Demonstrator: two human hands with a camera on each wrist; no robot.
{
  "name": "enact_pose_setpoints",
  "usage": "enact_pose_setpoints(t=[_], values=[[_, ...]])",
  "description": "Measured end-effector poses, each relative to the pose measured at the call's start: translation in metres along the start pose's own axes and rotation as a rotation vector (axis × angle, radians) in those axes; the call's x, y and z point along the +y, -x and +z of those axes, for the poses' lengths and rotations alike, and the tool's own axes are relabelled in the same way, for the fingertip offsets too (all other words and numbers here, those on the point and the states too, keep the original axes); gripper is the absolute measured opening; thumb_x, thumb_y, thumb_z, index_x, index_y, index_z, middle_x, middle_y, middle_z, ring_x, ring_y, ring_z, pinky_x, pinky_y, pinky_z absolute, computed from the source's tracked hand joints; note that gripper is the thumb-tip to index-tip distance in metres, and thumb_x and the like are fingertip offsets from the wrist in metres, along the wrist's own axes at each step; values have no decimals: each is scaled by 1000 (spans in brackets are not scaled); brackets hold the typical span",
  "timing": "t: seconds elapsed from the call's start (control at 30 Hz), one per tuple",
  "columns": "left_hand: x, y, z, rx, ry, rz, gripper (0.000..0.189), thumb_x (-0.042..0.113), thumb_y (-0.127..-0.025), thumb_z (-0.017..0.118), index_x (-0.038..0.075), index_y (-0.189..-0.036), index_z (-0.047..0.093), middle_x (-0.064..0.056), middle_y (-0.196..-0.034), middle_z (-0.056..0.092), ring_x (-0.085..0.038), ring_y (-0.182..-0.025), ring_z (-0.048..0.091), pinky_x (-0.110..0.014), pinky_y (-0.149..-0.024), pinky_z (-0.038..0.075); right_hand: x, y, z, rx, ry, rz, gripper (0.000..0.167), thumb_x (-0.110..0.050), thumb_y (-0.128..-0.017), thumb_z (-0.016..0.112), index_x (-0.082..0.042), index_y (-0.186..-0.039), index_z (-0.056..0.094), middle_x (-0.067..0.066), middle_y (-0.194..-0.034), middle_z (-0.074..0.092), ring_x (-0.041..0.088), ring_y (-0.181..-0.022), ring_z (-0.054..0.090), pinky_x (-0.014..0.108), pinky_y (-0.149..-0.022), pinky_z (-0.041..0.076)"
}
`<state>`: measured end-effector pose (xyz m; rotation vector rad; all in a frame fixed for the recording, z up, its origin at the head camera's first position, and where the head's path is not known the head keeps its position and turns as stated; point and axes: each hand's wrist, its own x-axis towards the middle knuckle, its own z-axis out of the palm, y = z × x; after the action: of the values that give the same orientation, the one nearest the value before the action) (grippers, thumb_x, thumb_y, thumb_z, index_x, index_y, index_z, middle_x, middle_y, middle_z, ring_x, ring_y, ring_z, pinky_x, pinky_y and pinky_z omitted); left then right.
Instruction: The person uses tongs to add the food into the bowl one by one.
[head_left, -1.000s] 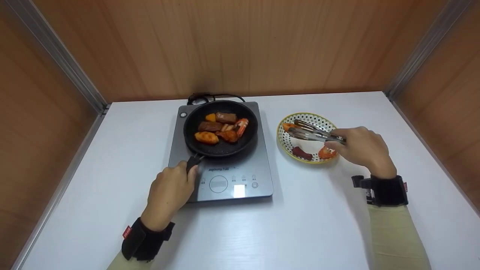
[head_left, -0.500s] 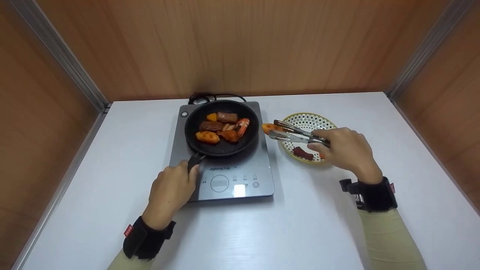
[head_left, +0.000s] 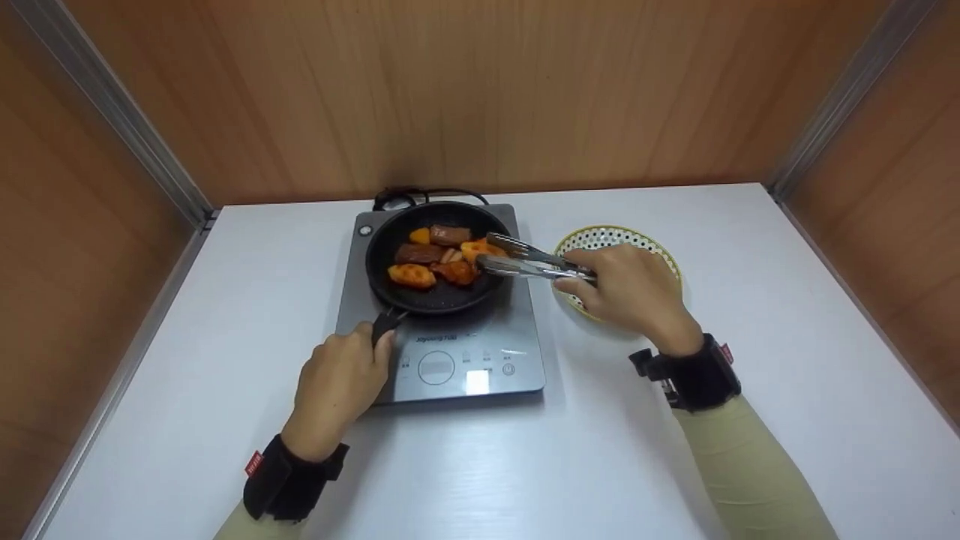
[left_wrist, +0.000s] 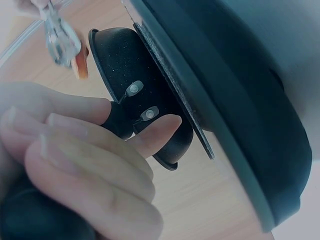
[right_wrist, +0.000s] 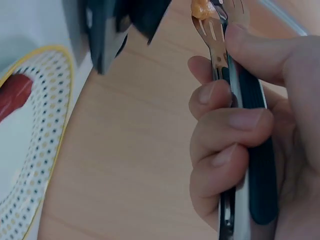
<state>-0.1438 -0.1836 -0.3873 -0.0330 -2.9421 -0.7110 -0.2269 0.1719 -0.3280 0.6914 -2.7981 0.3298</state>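
My left hand [head_left: 339, 391] grips the black handle [head_left: 386, 322] of a frying pan [head_left: 442, 300]. Steel tongs [head_left: 534, 264] with dark grip panels are held in my right hand [head_left: 628, 291], fingers curled round them. Between the tong tips is an orange, wedge-like food piece [head_left: 472, 247], over the pan's right side. In the pan lie brown meat chunks [head_left: 418, 253], a yellow piece [head_left: 420, 236], a browned orange oval piece [head_left: 412, 276] and a reddish-brown piece [head_left: 457, 273]. The tongs and their piece cover the shrimp seen there earlier.
The pan sits on a grey induction cooker [head_left: 480, 352], its black cord [head_left: 442, 192] behind. Right of it is a dotted, yellow-rimmed plate [head_left: 611, 236], partly under my right hand; the right wrist view shows a dark red piece [right_wrist: 15, 95] on it. Wooden panels [head_left: 480, 97] surround the table.
My right hand has carried the tongs and the orange piece leftward from the plate to over the pan. The left hand has kept its grip on the handle.
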Motion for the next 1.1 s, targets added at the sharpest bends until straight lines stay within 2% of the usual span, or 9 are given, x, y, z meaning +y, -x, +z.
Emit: enact_pose_setpoints(t=[0.1,0.27,0.5,0.73,0.8,0.97,1.1], values=[[0,0,1,0,5,-3,34,28,-109,59,0,-90,63,-9,-65,55,-24,-56,53,-35,-46,38,-17,-9,2,-18,-13,-20,31,-46,-98,75,-23,-119,79,-3,-81,69,21,-73,60,41,-63,48],[1,-2,2,2,4,-6,34,28,-109,59,0,-90,63,-9,-65,56,-24,-56,53,-35,-46,38,-42,-22,10,-87,-19,-34,33,-47,-100,73,-21,-119,79,-3,-83,70,18,-73,60,38,-61,46],[1,-3,2,4,2,-8,34,28,-109,59,0,-90,63,-9,-65,55,-23,-56,53,-35,-46,37,-68,-37,23,-193,-5,-10,36,-53,-101,69,-25,-122,79,0,-94,74,21,-81,66,45,-66,52],[2,-2,2,24,-1,14,36,27,-109,59,1,-84,61,-9,-63,54,-23,-54,52,-34,-45,37,-83,-47,33,-233,-2,16,32,-53,-100,69,-22,-101,75,0,-90,73,22,-84,69,49,-68,54],[2,-1,2,27,-5,18,36,27,-109,59,1,-84,61,-9,-62,54,-23,-54,52,-35,-45,38,-85,-48,34,-244,-5,30,33,-54,-100,69,-21,-100,75,0,-91,73,22,-84,68,49,-68,54],[2,-2,3,30,-5,21,35,27,-109,60,1,-85,61,-9,-63,55,-23,-54,53,-34,-44,38,-90,-51,34,-265,-2,49,37,-55,-100,69,-21,-111,79,1,-102,76,24,-90,70,50,-72,55],[2,-3,3,23,-5,10,35,27,-109,59,1,-85,61,-9,-63,55,-23,-55,53,-34,-45,38,-92,-54,35,-281,4,51,38,-55,-99,69,-19,-100,77,2,-98,74,24,-87,68,50,-72,55]])
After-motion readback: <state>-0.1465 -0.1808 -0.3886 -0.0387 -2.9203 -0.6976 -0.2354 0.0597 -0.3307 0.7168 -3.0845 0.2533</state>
